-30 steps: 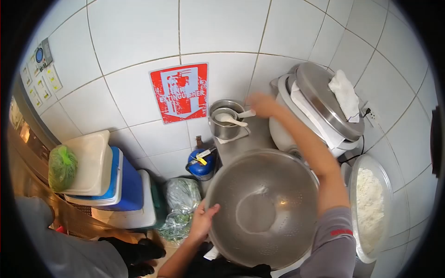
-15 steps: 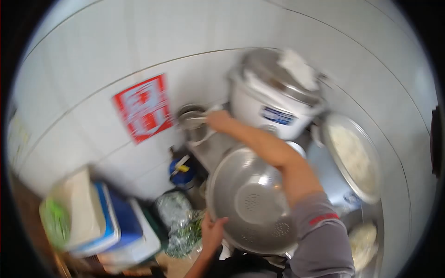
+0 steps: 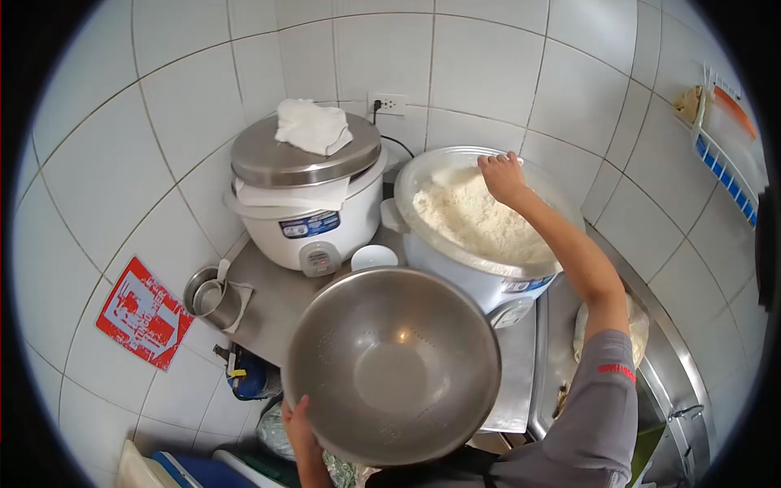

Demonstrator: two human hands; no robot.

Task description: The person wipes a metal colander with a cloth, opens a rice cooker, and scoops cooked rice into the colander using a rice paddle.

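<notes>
My left hand (image 3: 301, 431) grips the lower left rim of a wide metal colander (image 3: 390, 382), thumb over the edge. The colander has nothing in it and is tilted toward me. Beyond it, my right hand (image 3: 503, 175) is a closed fist above the far side of a large rice cooker pot (image 3: 416, 237) heaped with white rice (image 3: 472, 213). A small white tip shows at my right fingers; what they hold I cannot make out. A small white bowl (image 3: 374, 258) stands just behind the colander.
A lidded rice cooker (image 3: 350, 232) with a white cloth (image 3: 313, 126) on top stands at the back left. A metal container (image 3: 213, 299) with a utensil hangs or stands by the wall. A blue gas-cylinder-like object (image 3: 254, 378) sits below. A wall rack (image 3: 724, 175) is at right.
My right hand has moved from the metal container, across to the rice pot on the right. The view has turned right. My left hand keeps its hold on the colander.
</notes>
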